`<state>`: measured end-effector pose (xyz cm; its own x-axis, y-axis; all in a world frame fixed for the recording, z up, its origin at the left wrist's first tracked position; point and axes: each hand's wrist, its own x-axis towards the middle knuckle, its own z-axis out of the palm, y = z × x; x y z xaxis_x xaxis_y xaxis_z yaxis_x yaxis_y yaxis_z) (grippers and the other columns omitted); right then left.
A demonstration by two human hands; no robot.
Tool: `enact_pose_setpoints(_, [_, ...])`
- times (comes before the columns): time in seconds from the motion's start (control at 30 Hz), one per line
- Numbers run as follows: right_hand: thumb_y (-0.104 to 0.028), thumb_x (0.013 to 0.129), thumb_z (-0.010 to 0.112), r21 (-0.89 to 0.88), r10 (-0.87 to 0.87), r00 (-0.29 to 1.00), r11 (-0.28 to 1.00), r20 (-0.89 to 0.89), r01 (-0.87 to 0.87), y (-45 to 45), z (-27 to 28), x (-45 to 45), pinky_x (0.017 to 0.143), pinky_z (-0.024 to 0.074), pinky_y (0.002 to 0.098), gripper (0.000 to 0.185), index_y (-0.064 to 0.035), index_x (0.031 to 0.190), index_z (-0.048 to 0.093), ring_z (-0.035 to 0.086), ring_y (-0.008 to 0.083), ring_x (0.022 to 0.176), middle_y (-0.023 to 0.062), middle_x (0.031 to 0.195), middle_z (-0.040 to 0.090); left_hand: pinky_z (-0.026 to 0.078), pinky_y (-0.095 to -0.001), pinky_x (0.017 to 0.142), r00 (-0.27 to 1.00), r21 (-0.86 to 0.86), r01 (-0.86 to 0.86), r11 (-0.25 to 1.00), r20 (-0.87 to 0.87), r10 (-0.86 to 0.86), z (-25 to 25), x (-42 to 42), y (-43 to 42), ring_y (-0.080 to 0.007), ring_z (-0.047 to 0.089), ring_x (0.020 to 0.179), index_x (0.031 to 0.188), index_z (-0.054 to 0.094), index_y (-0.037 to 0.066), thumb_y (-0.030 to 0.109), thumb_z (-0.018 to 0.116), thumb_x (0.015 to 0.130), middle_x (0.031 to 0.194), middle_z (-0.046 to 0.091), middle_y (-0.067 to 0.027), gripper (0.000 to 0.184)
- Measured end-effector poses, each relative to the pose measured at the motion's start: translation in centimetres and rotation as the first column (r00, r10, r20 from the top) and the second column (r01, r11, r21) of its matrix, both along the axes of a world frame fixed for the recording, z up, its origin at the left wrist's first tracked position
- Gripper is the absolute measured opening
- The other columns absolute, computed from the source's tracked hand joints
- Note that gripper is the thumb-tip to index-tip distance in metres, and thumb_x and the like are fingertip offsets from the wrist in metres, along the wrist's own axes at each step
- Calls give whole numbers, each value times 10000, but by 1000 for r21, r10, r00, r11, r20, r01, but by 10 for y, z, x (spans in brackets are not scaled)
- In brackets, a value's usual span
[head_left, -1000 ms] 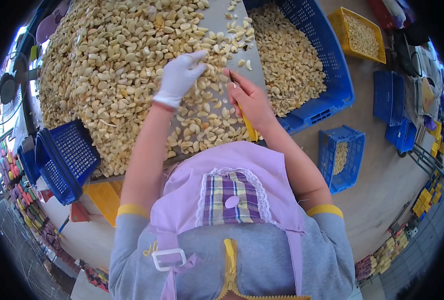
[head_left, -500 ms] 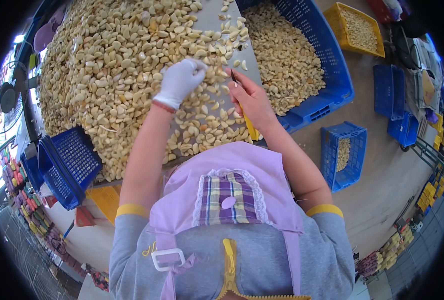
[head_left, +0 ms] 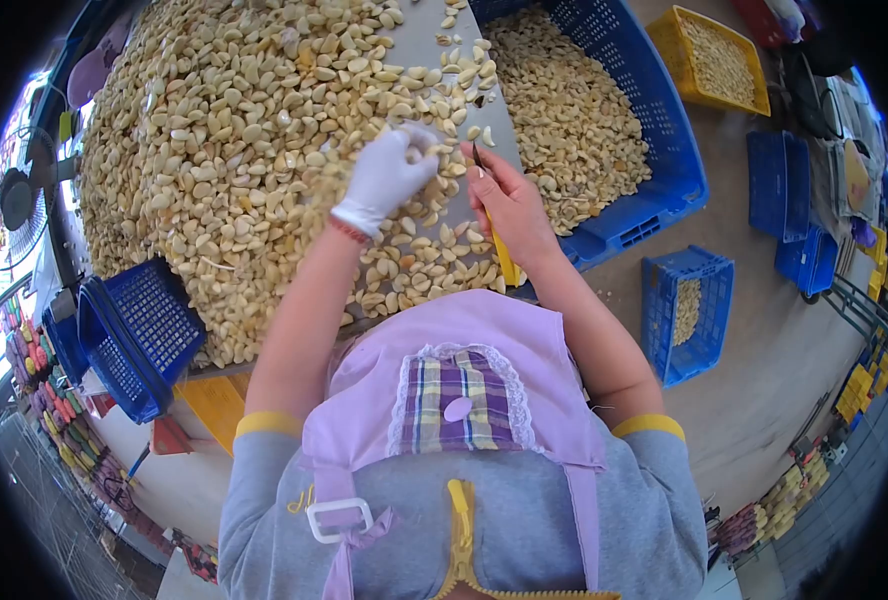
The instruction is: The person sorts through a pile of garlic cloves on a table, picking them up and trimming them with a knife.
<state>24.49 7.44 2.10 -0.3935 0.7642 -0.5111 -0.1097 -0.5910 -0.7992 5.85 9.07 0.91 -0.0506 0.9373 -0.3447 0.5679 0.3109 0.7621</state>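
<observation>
Peeled garlic cloves (head_left: 254,170) lie heaped across the metal table (head_left: 421,40), thinning out toward its right side. My left hand (head_left: 389,172), in a white glove, is over the near edge of the heap. Its thumb and fingers are curled into a pinch, seemingly on a pale clove that they mostly hide. To its right, my bare right hand (head_left: 514,212) grips a small knife (head_left: 507,262) with a yellow handle. The short dark blade points up and away from me, a short way from my left fingertips.
A large blue crate (head_left: 664,130) full of cloves stands against the table's right side. Beyond it are a yellow crate (head_left: 721,62) of cloves and a smaller blue crate (head_left: 689,315). Blue baskets (head_left: 144,330) sit at the table's left corner, near a fan (head_left: 16,200).
My left hand has moved right and slightly toward me, closer to the knife, its fingers now in a ring-like pinch. My right hand has shifted slightly right, still gripping the knife.
</observation>
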Motion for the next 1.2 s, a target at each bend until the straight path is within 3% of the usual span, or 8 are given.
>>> enact_pose_setpoints(0.2, [-234, 933, 559, 84, 95, 994, 992, 46, -99, -4, -1, -5, 495, 389, 174, 452, -117, 1356, 454, 434, 23, 574, -27, 753, 516, 320, -152, 445, 538, -323, -206, 924, 751, 382, 12, -5, -31, -20, 459, 553, 995, 582, 31, 115, 644, 834, 850, 634, -35, 192])
enact_pose_setpoints(0.6, [-195, 943, 544, 112, 191, 970, 978, -149, -176, -10, 8, -7, 509, 368, 161, 488, -140, 1403, 391, 425, 12, 614, -29, 789, 528, 287, -183, 461, 470, -292, -249, 923, 797, 379, 14, 11, -49, -46, 399, 516, 759, 605, 78, 82, 633, 842, 651, 515, 27, 89])
enact_pose_setpoints(0.77, [-200, 957, 517, -4, 102, 981, 995, -164, -104, -9, 8, -4, 491, 364, 165, 421, -139, 1368, 449, 424, 20, 572, -26, 762, 504, 271, -182, 452, 81, -375, -210, 903, 914, 398, 19, 15, -43, -55, 400, 506, 808, 598, 77, 153, 588, 882, 623, 474, 42, 107])
enact_pose_setpoints(0.9, [-208, 964, 501, -55, -62, 975, 997, -212, 52, -2, 6, -1, 481, 365, 172, 402, -125, 1355, 463, 401, 33, 525, -26, 718, 472, 436, -208, 579, 94, -382, -400, 833, 887, 452, 18, 10, 5, -104, 532, 606, 907, 624, 87, 123, 585, 859, 619, 497, 45, 71])
enact_pose_setpoints(0.97, [-215, 966, 494, -40, -60, 980, 998, -188, 53, -1, 5, 0, 484, 366, 171, 414, -111, 1364, 443, 401, 38, 522, -23, 719, 465, 508, -297, 675, 850, -39, -268, 962, 460, 256, 10, -6, 45, -194, 625, 682, 1000, 656, 105, 203, 562, 870, 669, 598, -27, 188])
enact_pose_setpoints(1.0, [-220, 968, 489, -31, -39, 985, 999, -169, 34, -1, 4, -1, 488, 364, 169, 430, -100, 1375, 420, 405, 40, 524, -19, 727, 464, 509, -323, 684, 982, 94, -127, 987, 149, 112, 4, -7, 60, -217, 634, 707, 1009, 662, 120, 233, 552, 872, 712, 621, -52, 209])
enact_pose_setpoints(1.07, [-228, 970, 482, -5, -4, 989, 1000, -147, 4, -3, 2, -1, 493, 364, 166, 445, -90, 1385, 399, 410, 42, 527, -15, 736, 464, 511, -374, 702, 845, 184, 250, 951, -522, -122, -4, -6, 86, -263, 652, 758, 1027, 675, 149, 293, 532, 876, 800, 666, -102, 253])
enact_pose_setpoints(1.2, [-238, 971, 481, 8, -17, 993, 1000, -121, 18, 1, 5, 4, 496, 368, 165, 442, -96, 1383, 407, 413, 41, 532, -16, 740, 467, 511, -386, 685, 709, 34, 412, 911, -639, -297, -10, -12, 105, -249, 662, 775, 982, 686, 138, 330, 527, 871, 812, 672, -115, 272])
